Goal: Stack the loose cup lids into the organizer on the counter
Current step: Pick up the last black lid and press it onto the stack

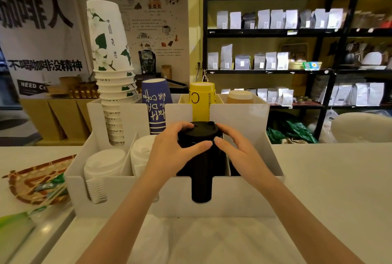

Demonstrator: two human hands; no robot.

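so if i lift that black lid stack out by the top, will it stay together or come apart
The black lid stack looks tall and only nested, so lifted by the top it may well separate. It is probably light, being thin lids. The organizer walls keep it upright; free of them it would likely lean or topple.

You have a tall stack of black lids (200,157) standing upright in the organizer (239,195), in the third near compartment from the left, its lower part showing through the slot in the near wall and its top rising above the rim. Left of it, two stacks of white lids fill the other near compartments: one (101,170) at the far left, showing ribbed edges through its slot, and one (142,155) just beside the black stack. The white organizer sits on the counter (331,178).
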